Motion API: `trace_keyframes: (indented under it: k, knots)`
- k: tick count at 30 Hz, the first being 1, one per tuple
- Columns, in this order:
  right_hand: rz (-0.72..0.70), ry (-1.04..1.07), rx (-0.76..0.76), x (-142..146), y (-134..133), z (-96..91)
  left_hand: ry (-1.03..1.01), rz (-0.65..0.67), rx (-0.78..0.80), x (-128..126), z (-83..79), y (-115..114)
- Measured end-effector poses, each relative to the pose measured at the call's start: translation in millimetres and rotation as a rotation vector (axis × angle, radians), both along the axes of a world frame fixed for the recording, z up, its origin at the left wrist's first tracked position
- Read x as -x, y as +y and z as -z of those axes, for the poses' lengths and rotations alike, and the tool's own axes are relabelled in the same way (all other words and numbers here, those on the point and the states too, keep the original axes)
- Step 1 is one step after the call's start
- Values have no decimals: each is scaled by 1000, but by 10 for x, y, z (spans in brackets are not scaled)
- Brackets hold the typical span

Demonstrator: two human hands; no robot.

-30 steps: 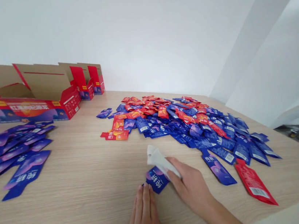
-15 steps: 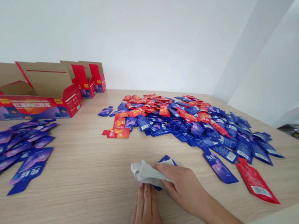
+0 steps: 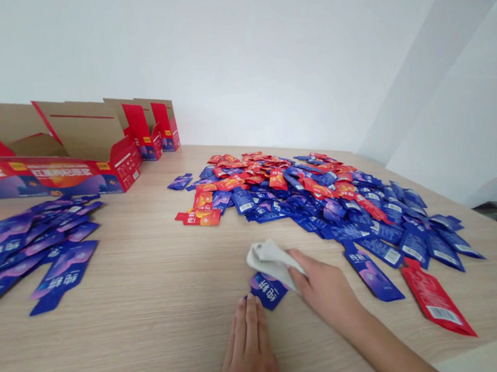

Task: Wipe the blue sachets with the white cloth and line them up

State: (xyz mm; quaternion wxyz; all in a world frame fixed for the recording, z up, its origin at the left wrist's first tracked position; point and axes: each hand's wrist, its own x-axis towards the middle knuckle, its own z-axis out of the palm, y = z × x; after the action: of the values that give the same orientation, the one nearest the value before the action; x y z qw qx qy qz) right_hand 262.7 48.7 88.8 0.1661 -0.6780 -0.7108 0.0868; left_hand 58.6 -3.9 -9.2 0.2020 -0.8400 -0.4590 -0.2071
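My right hand [image 3: 326,291] grips a crumpled white cloth [image 3: 271,260] and presses it on the far end of a blue sachet [image 3: 267,289] lying on the wooden table [image 3: 155,308]. My left hand [image 3: 250,356] lies flat with its fingers together, the fingertips on the sachet's near left corner. Most of the sachet's upper part is hidden under the cloth and my right hand.
A big heap of blue and red sachets [image 3: 324,200] spreads over the table's right half. A spread of blue sachets [image 3: 32,251] lies at the left. Open red cardboard boxes [image 3: 58,168] stand at the back left. The table's edge runs along the lower right.
The cloth swept left across the sachet half a second ago, then came back right, so the sachet's printed face shows again. My left hand stayed on its near corner.
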Motion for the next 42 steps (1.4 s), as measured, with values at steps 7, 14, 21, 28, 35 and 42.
trace_keyframes:
  k: [7, 14, 21, 28, 35, 42]
  knots:
    - [-250, 240, -92, 88, -64, -58, -26, 6, -46, -17, -31, 23]
    - [166, 9, -13, -32, 51, -19, 15, 8, -29, -2, 10, 46]
    - [-168, 50, -73, 5, -63, -25, -18, -6, -25, -15, -41, 17]
    - [-61, 70, -71, 21, -46, -13, -1, 6, 1, -1, -74, 5]
    - [158, -52, -4, -59, 36, -31, 43, 19, 34, 0, -74, 3]
    - [-343, 122, -45, 153, -92, -63, 19, 33, 0, 27, -53, 6]
